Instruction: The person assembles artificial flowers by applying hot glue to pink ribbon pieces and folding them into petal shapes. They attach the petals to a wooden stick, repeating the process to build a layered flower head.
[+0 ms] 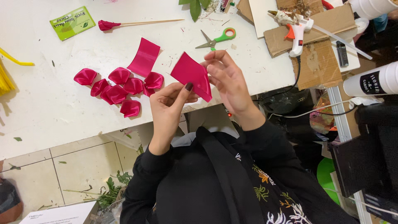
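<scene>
Both hands, the left hand (168,105) and the right hand (228,79), pinch a folded pink ribbon piece (192,74) over the near edge of the white table (49,103), its pointed tip aiming down and right, with folded pink petals (118,89) lying to its left.

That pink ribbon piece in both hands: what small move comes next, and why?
Probably press the second corner down to finish the fold. The ribbon piece is pinched by the left hand and right hand, only partly folded, while the finished petals on the table are fully closed.
</scene>
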